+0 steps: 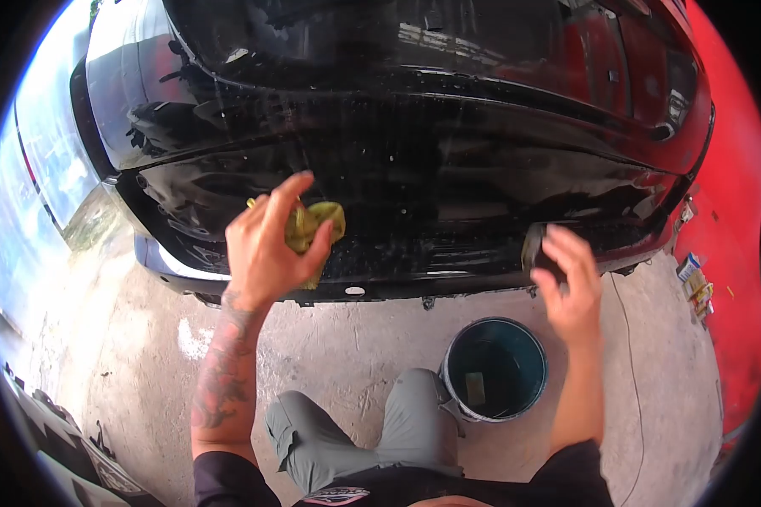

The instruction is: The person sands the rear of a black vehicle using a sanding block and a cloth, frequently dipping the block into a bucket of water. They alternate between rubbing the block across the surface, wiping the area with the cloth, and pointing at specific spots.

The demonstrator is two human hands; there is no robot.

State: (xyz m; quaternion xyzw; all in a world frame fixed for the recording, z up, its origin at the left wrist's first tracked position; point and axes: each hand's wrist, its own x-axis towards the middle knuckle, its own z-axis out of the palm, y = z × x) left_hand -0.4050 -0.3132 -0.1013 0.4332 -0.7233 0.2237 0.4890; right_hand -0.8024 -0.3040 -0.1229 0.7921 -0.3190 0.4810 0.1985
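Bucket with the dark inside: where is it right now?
In the head view, the bucket stands on the concrete floor, beside the right knee, near the black car.

Black car body panel [372, 169], centre: glossy, smooth, mirror-like, flecked with pale specks. Crumpled yellow-green cloth [315, 232] in my left hand [266, 253]: soft, folded. Grey concrete floor [330, 346], lower half: matt, scuffed. Round dark bucket [496, 369], lower right: looks plastic. My grey trousers [410, 418]: matt fabric.

And we're looking from the wearer's head, forward and down past both hands, close above them, black car panel ahead, bucket below the right.
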